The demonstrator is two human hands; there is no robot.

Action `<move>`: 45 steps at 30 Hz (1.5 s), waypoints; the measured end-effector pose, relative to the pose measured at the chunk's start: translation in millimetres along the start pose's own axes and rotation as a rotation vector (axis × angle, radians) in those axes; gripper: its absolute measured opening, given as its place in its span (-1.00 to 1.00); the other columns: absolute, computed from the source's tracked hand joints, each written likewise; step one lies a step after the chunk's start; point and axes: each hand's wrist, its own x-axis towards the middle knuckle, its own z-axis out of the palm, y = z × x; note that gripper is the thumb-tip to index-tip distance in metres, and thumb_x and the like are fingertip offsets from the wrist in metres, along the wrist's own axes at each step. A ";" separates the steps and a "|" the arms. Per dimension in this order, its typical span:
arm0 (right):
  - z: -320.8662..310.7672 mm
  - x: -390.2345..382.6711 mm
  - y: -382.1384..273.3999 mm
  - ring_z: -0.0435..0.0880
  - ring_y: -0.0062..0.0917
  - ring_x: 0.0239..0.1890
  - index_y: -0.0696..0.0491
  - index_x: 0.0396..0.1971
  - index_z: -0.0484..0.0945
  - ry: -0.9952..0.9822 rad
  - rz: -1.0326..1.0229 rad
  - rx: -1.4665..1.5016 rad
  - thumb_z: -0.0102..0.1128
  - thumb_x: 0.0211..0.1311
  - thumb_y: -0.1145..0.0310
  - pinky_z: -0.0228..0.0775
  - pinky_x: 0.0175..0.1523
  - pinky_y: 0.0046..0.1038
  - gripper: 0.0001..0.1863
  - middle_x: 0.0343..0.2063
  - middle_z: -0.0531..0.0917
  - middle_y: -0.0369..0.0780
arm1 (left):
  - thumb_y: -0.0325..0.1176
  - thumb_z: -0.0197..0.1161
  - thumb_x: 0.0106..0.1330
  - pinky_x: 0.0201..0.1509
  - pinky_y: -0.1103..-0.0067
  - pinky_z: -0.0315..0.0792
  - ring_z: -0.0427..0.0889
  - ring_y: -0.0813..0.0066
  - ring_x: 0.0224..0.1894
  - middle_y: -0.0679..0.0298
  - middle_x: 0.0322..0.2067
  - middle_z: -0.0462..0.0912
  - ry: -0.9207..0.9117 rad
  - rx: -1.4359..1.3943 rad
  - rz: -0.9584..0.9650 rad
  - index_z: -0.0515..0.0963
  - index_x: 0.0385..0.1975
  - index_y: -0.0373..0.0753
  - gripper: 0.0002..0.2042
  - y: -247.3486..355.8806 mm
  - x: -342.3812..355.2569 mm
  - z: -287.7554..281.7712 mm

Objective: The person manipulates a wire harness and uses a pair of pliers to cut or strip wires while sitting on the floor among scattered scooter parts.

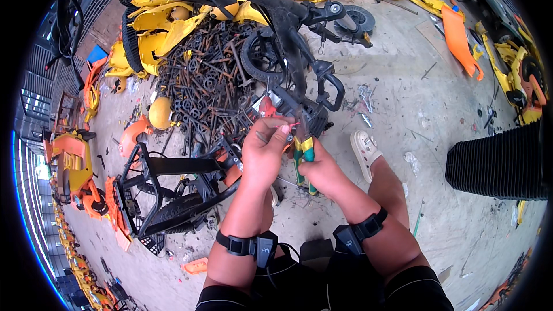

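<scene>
Pinching a thin red wire (292, 124) between thumb and finger, the left hand (265, 150) holds it by the black plastic scooter frame (299, 75); the right hand (322, 170) grips green-and-yellow-handled pliers (304, 158) just beside it, above the dusty concrete floor (438, 109).

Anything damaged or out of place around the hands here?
Yes. The left hand pinches a thin red wire while the right hand grips green-and-yellow-handled pliers at a stripped black frame. Broken yellow shells and a heap of dark metal parts lie loose on the concrete floor.
</scene>
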 end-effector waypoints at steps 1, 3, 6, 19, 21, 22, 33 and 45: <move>-1.6 0.3 1.6 0.55 -0.52 -0.04 0.14 0.19 0.24 -0.006 -0.001 0.013 0.01 0.04 0.68 0.37 0.08 -0.46 -0.39 -0.14 0.55 -0.23 | -0.51 0.13 0.44 -0.03 0.60 0.47 0.58 0.54 -0.11 0.18 -0.10 0.64 0.002 0.004 -0.005 0.51 -0.17 -0.36 -0.92 0.4 -0.2 1.6; -3.1 1.8 7.2 0.56 -0.55 -0.14 0.14 0.13 0.28 -0.020 0.007 0.137 0.03 0.08 0.66 0.40 -0.01 -0.47 -0.47 -0.20 0.55 -0.23 | -0.51 0.13 0.44 -0.03 0.60 0.47 0.58 0.54 -0.11 0.18 -0.10 0.64 0.007 0.014 -0.013 0.51 -0.17 -0.36 -0.92 2.2 -1.0 4.7; -4.7 -0.6 1.7 0.57 -0.55 -0.27 0.13 0.00 0.37 -0.074 0.018 0.215 0.10 0.15 0.62 0.44 -0.15 -0.47 -0.62 -0.29 0.55 -0.25 | -0.50 0.12 0.44 -0.07 0.61 0.48 0.58 0.55 -0.16 0.19 -0.15 0.65 0.020 0.014 0.018 0.51 -0.17 -0.37 -0.91 2.6 -1.7 7.5; -7.3 -4.2 -9.0 0.56 -0.56 -0.45 0.15 -0.28 0.46 -0.021 0.001 0.200 0.23 0.27 0.43 0.45 -0.34 -0.47 -0.85 -0.45 0.56 -0.26 | -0.47 0.17 0.42 -0.06 0.60 0.48 0.60 0.55 -0.16 0.17 -0.15 0.67 0.008 -0.002 0.028 0.54 -0.15 -0.40 -0.87 4.5 -5.0 14.2; -8.5 -4.3 -10.0 0.56 -0.56 -0.47 0.15 -0.28 0.46 -0.016 -0.006 0.153 0.23 0.29 0.42 0.45 -0.35 -0.48 -0.85 -0.47 0.55 -0.26 | -0.47 0.18 0.42 -0.02 0.60 0.47 0.60 0.54 -0.13 0.17 -0.13 0.67 0.010 0.005 0.011 0.55 -0.15 -0.40 -0.87 7.2 -5.0 15.8; -9.2 -4.4 -11.0 0.56 -0.56 -0.48 0.15 -0.29 0.46 -0.013 -0.009 0.130 0.22 0.30 0.41 0.44 -0.36 -0.48 -0.85 -0.48 0.55 -0.27 | -0.47 0.18 0.42 -0.02 0.60 0.47 0.60 0.55 -0.14 0.17 -0.13 0.67 0.010 -0.011 0.009 0.55 -0.15 -0.40 -0.87 7.3 -5.0 16.2; -10.9 -5.0 -11.7 0.54 -0.60 -0.48 0.16 -0.26 0.47 0.027 -0.041 0.116 0.20 0.34 0.40 0.44 -0.38 -0.49 -0.85 -0.51 0.56 -0.28 | -0.47 0.19 0.41 -0.09 0.63 0.49 0.61 0.57 -0.20 0.20 -0.20 0.69 -0.004 -0.088 0.041 0.56 -0.17 -0.39 -0.87 12.0 -4.8 22.0; -4.7 6.5 -14.1 0.59 -0.50 -0.59 0.16 -0.26 0.56 0.453 -0.185 -0.591 0.27 0.21 0.22 0.40 -0.43 -0.37 -0.71 -0.61 0.63 -0.19 | -0.62 0.22 0.31 -0.18 0.67 0.47 0.62 0.58 -0.30 0.15 -0.30 0.72 0.248 0.210 0.429 0.55 -0.34 -0.40 -1.00 3.2 -10.4 36.5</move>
